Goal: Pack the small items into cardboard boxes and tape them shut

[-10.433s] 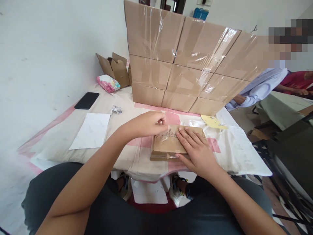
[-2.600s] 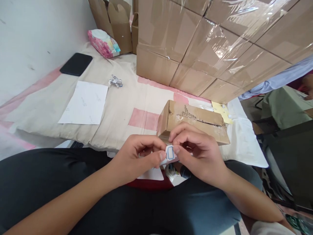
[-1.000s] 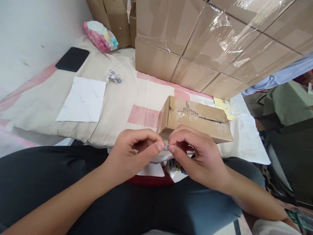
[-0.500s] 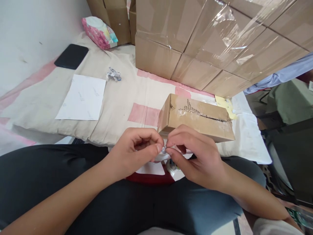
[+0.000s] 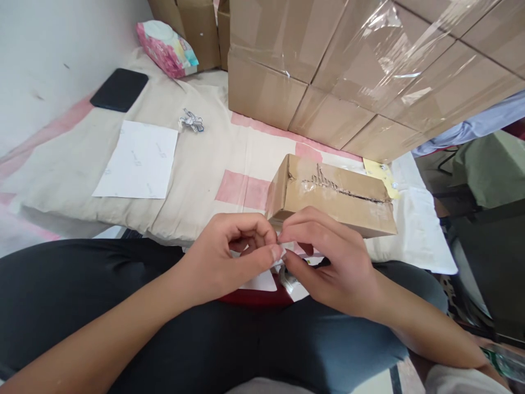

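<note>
My left hand [image 5: 229,260] is closed in a pinch, thumb against the curled index finger. Facing it, my right hand [image 5: 334,260] also pinches, its fingertips almost touching the left ones. Between them shows a small white piece [image 5: 280,256], mostly hidden by the fingers; its kind I cannot make out. Below the hands a white sheet [image 5: 262,282] lies over something red [image 5: 258,297] between my legs. A taped cardboard box [image 5: 332,191] with a torn seam sits just beyond my right hand.
Large stacked cartons [image 5: 348,71] wrapped in clear tape stand at the back. On the bed-like padded surface are a printed white paper [image 5: 139,158], a crumpled strip bundle [image 5: 191,121], a black flat device [image 5: 120,89], a wipes packet [image 5: 166,49] and a yellow sheet [image 5: 381,175].
The left thumb has shifted slightly right, over the white piece, and the right fingertips have opened a little apart. The camera view has tilted slightly; the things on the padding stay put.
</note>
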The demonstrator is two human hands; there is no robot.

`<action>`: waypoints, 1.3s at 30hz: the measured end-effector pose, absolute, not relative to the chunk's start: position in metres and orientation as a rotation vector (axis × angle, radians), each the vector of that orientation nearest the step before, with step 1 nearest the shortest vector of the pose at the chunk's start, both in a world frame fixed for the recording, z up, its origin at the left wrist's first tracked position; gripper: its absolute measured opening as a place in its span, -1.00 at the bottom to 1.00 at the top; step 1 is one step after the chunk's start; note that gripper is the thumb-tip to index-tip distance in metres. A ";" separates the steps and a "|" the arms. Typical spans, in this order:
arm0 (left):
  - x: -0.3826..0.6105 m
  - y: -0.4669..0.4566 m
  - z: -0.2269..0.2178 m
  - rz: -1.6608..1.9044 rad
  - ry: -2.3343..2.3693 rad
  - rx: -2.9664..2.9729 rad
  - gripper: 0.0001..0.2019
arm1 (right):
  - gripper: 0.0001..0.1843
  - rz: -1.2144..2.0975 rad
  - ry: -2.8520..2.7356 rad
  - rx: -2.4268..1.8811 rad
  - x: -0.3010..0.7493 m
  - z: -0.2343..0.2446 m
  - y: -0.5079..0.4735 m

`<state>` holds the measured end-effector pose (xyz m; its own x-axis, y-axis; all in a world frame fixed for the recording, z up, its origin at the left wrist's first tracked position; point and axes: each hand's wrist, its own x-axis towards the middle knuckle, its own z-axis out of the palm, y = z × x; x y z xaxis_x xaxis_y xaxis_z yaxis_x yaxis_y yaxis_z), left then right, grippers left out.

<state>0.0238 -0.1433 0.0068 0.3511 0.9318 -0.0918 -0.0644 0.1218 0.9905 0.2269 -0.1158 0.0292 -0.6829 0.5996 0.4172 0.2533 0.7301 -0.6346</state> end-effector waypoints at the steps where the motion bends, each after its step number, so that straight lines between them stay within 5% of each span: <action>1: 0.024 -0.143 0.007 0.911 0.937 1.217 -0.80 | -0.75 0.724 -2.304 -0.648 0.227 0.029 -0.116; 12: 0.025 -0.146 0.005 0.962 1.034 1.400 -0.87 | -0.77 0.619 -2.322 -0.691 0.226 0.028 -0.115; 20: 0.030 -0.154 -0.003 1.305 1.266 2.249 -0.92 | -0.73 0.550 -2.303 -0.667 0.225 0.022 -0.113; 27: 0.033 -0.147 -0.010 1.385 1.294 2.427 -0.86 | -0.63 0.697 -2.202 -0.813 0.227 0.018 -0.120; 33: 0.031 -0.147 -0.013 1.367 1.261 2.405 -0.89 | -0.90 0.981 -2.155 -0.914 0.225 0.021 -0.121; 39: 0.029 -0.149 -0.012 1.266 1.182 2.241 -0.92 | -0.93 0.869 -2.107 -0.855 0.223 0.016 -0.120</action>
<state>0.0288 -0.1494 -0.0122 0.2698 0.7808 0.5636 0.5085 -0.6125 0.6052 0.2233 -0.1199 0.0155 -0.5433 0.7670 0.3413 0.3032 0.5584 -0.7722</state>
